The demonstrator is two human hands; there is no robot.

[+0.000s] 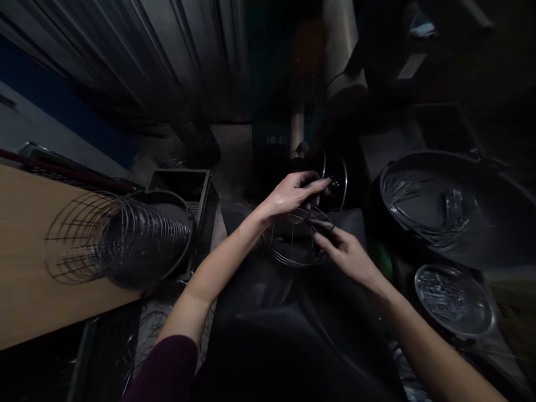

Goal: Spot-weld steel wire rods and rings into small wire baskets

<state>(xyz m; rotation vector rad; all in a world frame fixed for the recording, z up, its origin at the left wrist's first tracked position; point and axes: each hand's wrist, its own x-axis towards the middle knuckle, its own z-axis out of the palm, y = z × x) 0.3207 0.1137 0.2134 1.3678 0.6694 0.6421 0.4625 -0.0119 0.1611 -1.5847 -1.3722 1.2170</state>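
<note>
A round wire frame [293, 263] with thin crossing wires lies over the dark apron on my lap, near the middle of the view. My left hand [295, 192] is at its upper edge, palm down, with the fingers bent round something dark that I cannot make out. Lower and to the right, my right hand [343, 251] pinches the frame's right part between thumb and fingers. Just beyond my left hand stand shiny metal rings [345, 184] on a dark machine.
Stacked round wire frames [142, 234] lie on their side in a dark tub at left, beside a wooden board [29, 251]. At right are a large basin [498, 240] with bent wires and a metal bowl [481, 321] of small metal pieces.
</note>
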